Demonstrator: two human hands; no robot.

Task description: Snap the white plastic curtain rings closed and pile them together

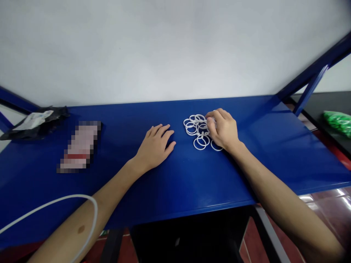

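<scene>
A pile of several thin white rings (196, 131) lies on the blue table (178, 182), a little right of centre. My right hand (223, 129) rests on the right side of the pile, fingers curled down onto the rings; whether it grips one is hidden. My left hand (155, 148) lies flat on the table just left of the pile, fingers stretched out and holding nothing, a small gap from the nearest ring.
A pixelated flat object (79, 147) lies at the left. A black bag with a white label (34, 122) sits at the far left corner. A white cable (63, 204) curves over my left forearm. Blue frame struts (312, 82) rise at right; a green item (338, 122) lies beyond.
</scene>
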